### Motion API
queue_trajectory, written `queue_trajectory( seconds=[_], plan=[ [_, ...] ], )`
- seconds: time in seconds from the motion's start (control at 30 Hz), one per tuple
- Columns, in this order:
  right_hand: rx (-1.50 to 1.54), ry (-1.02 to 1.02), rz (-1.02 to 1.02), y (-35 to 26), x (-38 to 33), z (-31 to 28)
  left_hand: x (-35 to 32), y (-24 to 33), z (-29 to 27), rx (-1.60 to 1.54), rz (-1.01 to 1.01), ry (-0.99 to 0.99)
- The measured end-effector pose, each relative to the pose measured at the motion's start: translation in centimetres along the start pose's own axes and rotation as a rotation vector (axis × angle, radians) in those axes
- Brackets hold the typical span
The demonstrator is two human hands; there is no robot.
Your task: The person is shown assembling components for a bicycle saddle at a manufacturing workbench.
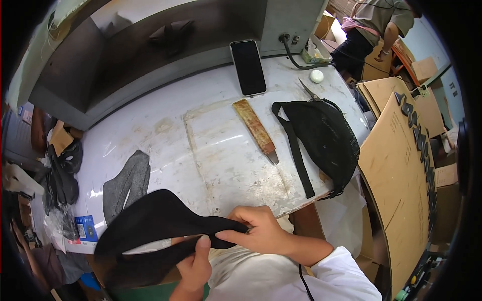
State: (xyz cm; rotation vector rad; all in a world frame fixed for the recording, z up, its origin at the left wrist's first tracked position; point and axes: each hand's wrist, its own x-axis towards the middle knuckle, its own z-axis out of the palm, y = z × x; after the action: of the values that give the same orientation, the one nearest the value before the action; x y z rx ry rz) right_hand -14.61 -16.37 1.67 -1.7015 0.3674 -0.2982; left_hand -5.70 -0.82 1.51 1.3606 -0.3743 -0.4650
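A curved black fabric piece (150, 215), shaped like a shoe upper, spans the space over the table's front edge. My right hand (261, 230) pinches its narrow right end between thumb and fingers. Close beside it, my left hand (196, 266) grips the lower strip with the thumb on top; its other fingers are partly hidden. The wide left end hangs free, with a long gap between its two strips. Behind it lies a grey felt-like piece (128, 180) of similar outline, partly covered by the black one.
On the worn white table (165, 145) lie a knife with a wrapped handle (253, 125), a black mesh bag (326, 135), scissors (310, 90) and a white round object (316, 76). A phone (248, 67) leans behind. Cardboard (396, 170) stands right; a person (374, 30) is beyond.
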Motion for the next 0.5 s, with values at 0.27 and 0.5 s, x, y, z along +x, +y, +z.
queue_trajectory(
  seconds=[0.27,0.5],
  plan=[
    [0.620,-0.024,0.017,0.4,-1.5,0.6,1.2,2.0,-0.7,-0.367,-0.292,-0.114],
    [0.680,0.047,0.049,-0.4,-1.6,-0.9,-1.7,0.5,1.8,-0.225,-0.048,-0.009]
  ],
)
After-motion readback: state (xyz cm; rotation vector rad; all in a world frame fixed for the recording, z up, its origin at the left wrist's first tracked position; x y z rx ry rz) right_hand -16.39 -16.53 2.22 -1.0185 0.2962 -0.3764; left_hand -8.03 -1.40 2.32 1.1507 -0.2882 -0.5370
